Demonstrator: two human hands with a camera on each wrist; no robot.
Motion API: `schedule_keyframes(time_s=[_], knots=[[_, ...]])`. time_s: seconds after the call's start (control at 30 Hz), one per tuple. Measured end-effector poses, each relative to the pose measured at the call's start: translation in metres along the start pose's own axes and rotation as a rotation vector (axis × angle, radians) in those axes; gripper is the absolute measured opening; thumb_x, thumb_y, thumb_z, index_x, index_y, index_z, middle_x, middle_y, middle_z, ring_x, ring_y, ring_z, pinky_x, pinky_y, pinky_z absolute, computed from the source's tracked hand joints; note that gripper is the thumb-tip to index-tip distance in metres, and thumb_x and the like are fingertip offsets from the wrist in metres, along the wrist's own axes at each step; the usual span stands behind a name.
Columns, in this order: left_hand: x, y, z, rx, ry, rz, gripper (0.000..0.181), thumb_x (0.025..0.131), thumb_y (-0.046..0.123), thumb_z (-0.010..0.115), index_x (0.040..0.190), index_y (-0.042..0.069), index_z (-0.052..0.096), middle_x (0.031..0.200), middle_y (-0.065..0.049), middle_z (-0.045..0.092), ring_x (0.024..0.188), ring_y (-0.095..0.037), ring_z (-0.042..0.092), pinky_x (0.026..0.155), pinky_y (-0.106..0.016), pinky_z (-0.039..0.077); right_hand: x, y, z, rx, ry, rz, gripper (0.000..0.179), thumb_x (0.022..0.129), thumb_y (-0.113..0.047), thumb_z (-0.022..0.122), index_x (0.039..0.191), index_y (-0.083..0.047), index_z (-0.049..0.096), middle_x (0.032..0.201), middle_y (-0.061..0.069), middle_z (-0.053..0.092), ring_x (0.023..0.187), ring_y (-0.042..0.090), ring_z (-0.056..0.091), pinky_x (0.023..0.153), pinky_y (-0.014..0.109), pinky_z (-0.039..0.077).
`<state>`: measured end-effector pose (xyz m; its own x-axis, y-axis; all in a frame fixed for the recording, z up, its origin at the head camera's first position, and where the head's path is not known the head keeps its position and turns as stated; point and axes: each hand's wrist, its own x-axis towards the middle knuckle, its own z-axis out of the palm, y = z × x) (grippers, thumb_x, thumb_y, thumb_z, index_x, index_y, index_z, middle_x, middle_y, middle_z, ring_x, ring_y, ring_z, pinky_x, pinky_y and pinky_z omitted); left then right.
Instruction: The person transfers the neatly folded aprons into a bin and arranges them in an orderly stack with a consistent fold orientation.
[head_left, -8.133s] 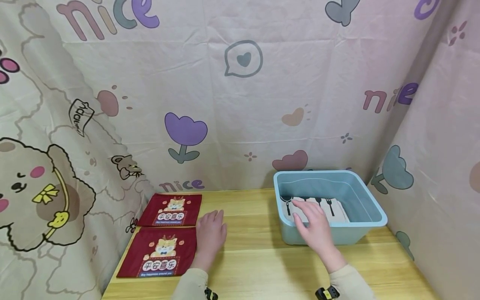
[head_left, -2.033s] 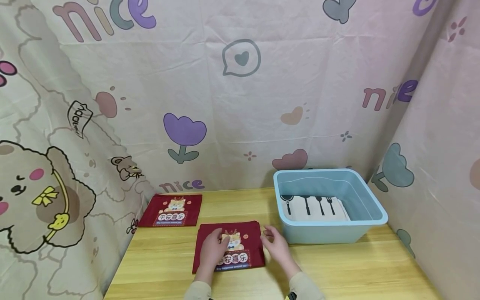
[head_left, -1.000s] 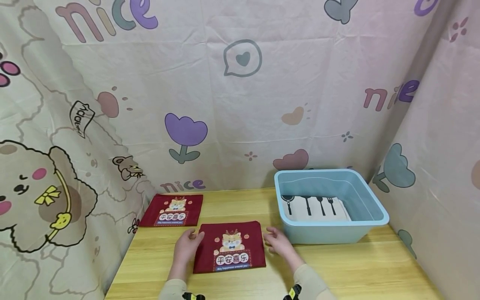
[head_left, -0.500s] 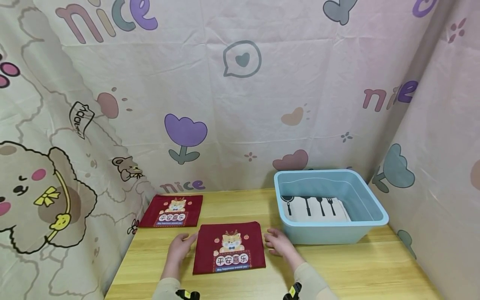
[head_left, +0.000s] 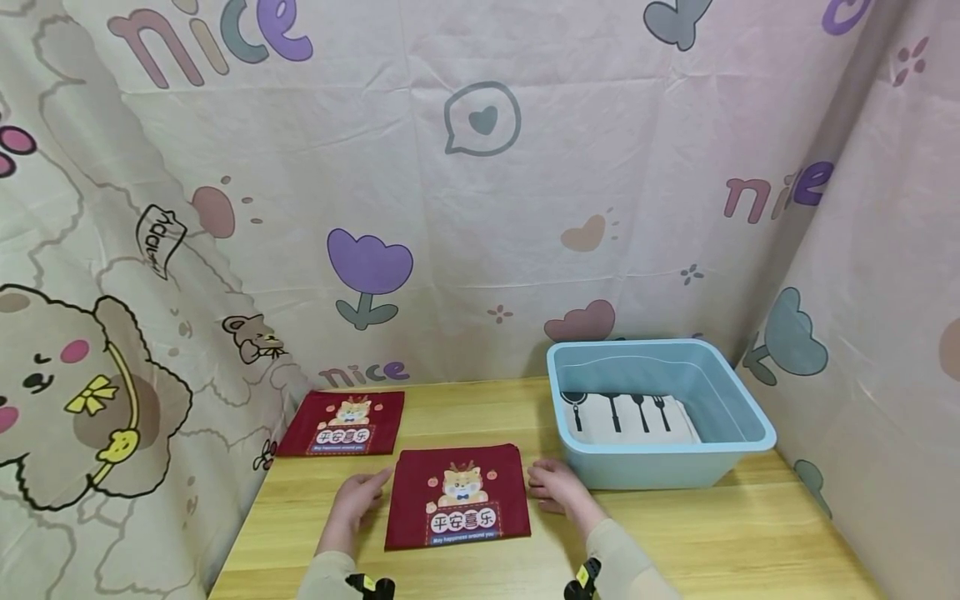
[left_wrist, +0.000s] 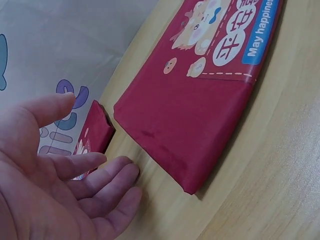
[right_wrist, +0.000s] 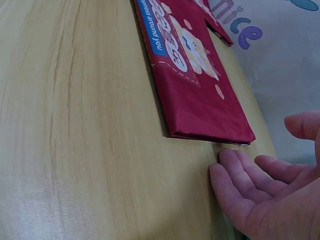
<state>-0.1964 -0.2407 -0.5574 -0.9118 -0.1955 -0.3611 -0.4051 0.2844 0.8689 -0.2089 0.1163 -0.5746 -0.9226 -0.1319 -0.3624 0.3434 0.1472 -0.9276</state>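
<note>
A folded dark red cloth (head_left: 459, 493) printed with a cartoon animal and Chinese characters lies flat mid-table, between both hands. Just off its left edge is my left hand (head_left: 358, 502), fingers loosely bent and holding nothing; the left wrist view shows its palm and a small gap to the folded edge. On the other side my right hand (head_left: 558, 485) lies low beside the cloth's right edge. In the right wrist view its relaxed fingers (right_wrist: 240, 182) point at the folded end, with nothing in them. A second folded red cloth (head_left: 342, 423) with the same print lies back left.
A light blue tub (head_left: 660, 467) stands at the right rear, with a folded white cloth (head_left: 626, 418) printed with black utensils inside. Printed curtains (head_left: 480, 208) close off the back and both sides of the wooden table (head_left: 480, 575).
Since the oldest frame, one red cloth has moved from front left to mid-table, and my right hand has left the tub. My left hand has since drawn off the cloth to its left.
</note>
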Motion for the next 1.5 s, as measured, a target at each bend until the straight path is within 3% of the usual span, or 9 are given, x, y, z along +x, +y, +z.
schedule_keyframes(time_s=[0.53, 0.9, 1.17, 1.27, 1.5], knots=[[0.002, -0.003, 0.003, 0.009, -0.022, -0.029, 0.073, 0.095, 0.038, 0.064, 0.131, -0.021, 0.041, 0.119, -0.038, 0.058, 0.113, -0.05, 0.056, 0.087, -0.055, 0.05, 0.004, 0.0, 0.004, 0.018, -0.014, 0.028, 0.051, 0.099, -0.017, 0.055, 0.134, 0.016, 0.04, 0.115, 0.027, 0.063, 0.1, 0.035, 0.065, 0.086, 0.05, 0.053], [0.001, -0.003, 0.008, -0.017, -0.028, -0.036, 0.073, 0.094, 0.033, 0.066, 0.132, -0.022, 0.039, 0.12, -0.037, 0.058, 0.111, -0.049, 0.057, 0.086, -0.053, 0.051, 0.004, 0.0, 0.007, 0.043, -0.011, 0.042, 0.048, 0.099, -0.017, 0.055, 0.133, 0.015, 0.04, 0.114, 0.026, 0.064, 0.101, 0.037, 0.065, 0.087, 0.05, 0.053], [0.001, -0.004, 0.013, -0.021, -0.015, -0.033, 0.068, 0.093, 0.03, 0.067, 0.129, -0.022, 0.042, 0.119, -0.036, 0.057, 0.106, -0.045, 0.057, 0.084, -0.051, 0.052, 0.005, 0.001, 0.006, 0.048, -0.007, 0.045, 0.046, 0.099, -0.016, 0.055, 0.13, 0.015, 0.042, 0.11, 0.023, 0.066, 0.094, 0.031, 0.067, 0.083, 0.046, 0.055], [0.001, -0.004, 0.015, -0.023, -0.008, -0.025, 0.062, 0.092, 0.027, 0.068, 0.124, -0.021, 0.046, 0.113, -0.032, 0.059, 0.101, -0.041, 0.058, 0.08, -0.046, 0.053, 0.005, 0.0, 0.006, 0.052, -0.008, 0.045, 0.045, 0.099, -0.016, 0.055, 0.129, 0.015, 0.043, 0.109, 0.022, 0.067, 0.092, 0.028, 0.067, 0.082, 0.044, 0.056], [0.003, -0.005, 0.018, -0.031, 0.022, -0.015, 0.043, 0.092, 0.018, 0.066, 0.113, -0.017, 0.054, 0.08, -0.01, 0.057, 0.073, -0.02, 0.052, 0.061, -0.03, 0.046, 0.005, -0.001, 0.006, 0.053, -0.005, 0.047, 0.043, 0.097, -0.015, 0.056, 0.127, 0.015, 0.045, 0.108, 0.021, 0.066, 0.091, 0.027, 0.066, 0.08, 0.041, 0.056]])
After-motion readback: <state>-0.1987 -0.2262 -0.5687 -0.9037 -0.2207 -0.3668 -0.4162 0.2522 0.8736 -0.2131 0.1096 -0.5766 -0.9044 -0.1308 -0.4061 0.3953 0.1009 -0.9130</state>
